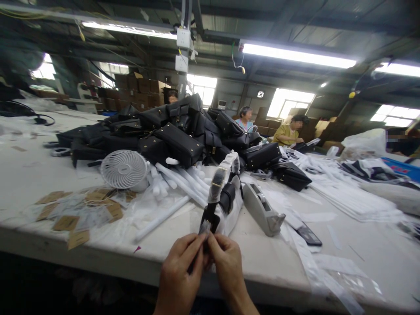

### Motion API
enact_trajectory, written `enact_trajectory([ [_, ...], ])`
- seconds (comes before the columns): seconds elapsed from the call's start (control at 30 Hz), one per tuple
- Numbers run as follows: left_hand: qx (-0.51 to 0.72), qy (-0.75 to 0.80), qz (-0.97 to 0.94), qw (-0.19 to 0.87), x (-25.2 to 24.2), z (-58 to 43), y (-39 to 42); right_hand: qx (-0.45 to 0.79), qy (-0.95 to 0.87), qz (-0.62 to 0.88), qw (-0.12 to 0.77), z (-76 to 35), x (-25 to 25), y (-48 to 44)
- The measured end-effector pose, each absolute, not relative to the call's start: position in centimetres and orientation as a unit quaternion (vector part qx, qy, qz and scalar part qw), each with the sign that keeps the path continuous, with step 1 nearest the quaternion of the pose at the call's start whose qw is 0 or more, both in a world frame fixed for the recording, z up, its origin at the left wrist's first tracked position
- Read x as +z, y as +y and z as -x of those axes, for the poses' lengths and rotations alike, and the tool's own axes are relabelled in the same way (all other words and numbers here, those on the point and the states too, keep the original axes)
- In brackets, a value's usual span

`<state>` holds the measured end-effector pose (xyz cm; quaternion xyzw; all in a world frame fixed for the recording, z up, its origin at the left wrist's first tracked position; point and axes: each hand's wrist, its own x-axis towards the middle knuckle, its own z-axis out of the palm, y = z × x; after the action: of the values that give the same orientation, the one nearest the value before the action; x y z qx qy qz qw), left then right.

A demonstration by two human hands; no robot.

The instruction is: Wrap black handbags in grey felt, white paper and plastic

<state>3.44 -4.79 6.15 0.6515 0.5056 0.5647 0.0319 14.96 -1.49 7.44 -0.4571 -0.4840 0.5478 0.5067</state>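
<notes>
Both hands meet at the near edge of the white table, pinching the near end of a black strap (210, 215). My left hand (182, 261) has its thumb and fingers closed on it, and my right hand (229, 262) grips from the other side. The strap belongs to a black handbag (227, 197) that lies just beyond the hands, partly covered in white wrapping. A clear or white film wraps its raised handle (219, 177), which shows a gold buckle. The fingertips hide the exact spot being held.
A large heap of black bags (179, 142) fills the table's middle. To the left are a white fan (124, 169), brown tags (67, 223) and white foam rods (164, 216). A tape dispenser (264, 210), a phone (308, 235) and white sheets (357, 201) lie right. Co-workers (287, 135) sit beyond.
</notes>
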Motion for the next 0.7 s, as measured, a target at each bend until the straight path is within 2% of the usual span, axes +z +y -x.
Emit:
enact_trajectory([
  [0.13, 0.511, 0.489, -0.705, -0.057, 5.8, -3.3, -5.3, 0.576, -0.478, 0.412, 0.520, -15.2, 7.4, -1.9],
  [0.37, 0.460, 0.489, -0.734, -0.104, 4.7, -3.4, -6.1, 0.501, -0.543, 0.448, 0.503, -15.9, 7.2, -2.1],
  [0.5, 0.483, 0.454, -0.748, -0.035, 5.4, -2.8, -6.9, 0.495, -0.538, 0.459, 0.504, -16.2, 7.1, -1.9],
  [0.6, 0.517, 0.547, -0.657, 0.033, 6.8, -2.0, -6.6, 0.533, -0.530, 0.455, 0.477, -16.2, 7.1, -1.8],
  [0.7, 0.503, 0.609, -0.576, 0.211, 7.8, -1.6, -5.6, 0.526, -0.537, 0.454, 0.478, -16.2, 7.2, -1.8],
])
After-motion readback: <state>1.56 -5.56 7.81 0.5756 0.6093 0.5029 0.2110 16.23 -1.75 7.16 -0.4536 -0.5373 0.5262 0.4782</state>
